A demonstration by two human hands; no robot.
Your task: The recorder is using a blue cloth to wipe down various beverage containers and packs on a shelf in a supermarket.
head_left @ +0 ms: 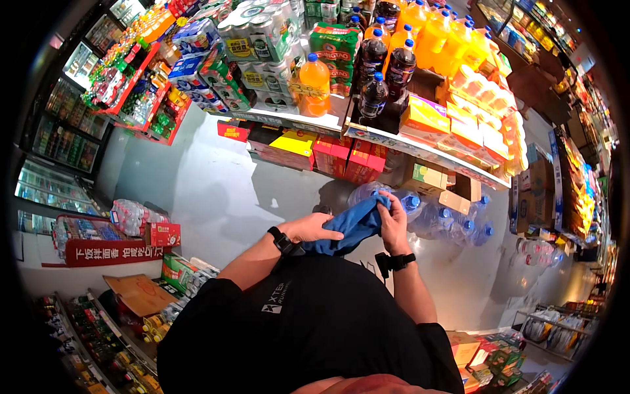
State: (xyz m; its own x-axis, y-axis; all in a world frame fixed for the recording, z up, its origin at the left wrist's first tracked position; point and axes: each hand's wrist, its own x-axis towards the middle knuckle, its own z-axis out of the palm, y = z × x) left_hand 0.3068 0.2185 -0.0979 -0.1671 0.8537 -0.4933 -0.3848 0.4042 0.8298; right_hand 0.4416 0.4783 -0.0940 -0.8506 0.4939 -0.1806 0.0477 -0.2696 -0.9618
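The left hand (308, 227) and right hand (394, 226) share one blue cloth (349, 230), bunched between them. From my end, the left thumb presses the near part while its fingers are mostly hidden, so I can't tell how tightly they curl; the right pinches the far end between thumb and fingertips. I'd judge this two-ended hold keeps the fabric partly spread. Both forearms angle inward, the right more upright, each wrist wearing a black band (287, 243). Just beyond the right hand, large water bottles (445, 226) sit on the floor (216, 197), presumably for their weight, below the display stand (430, 155).
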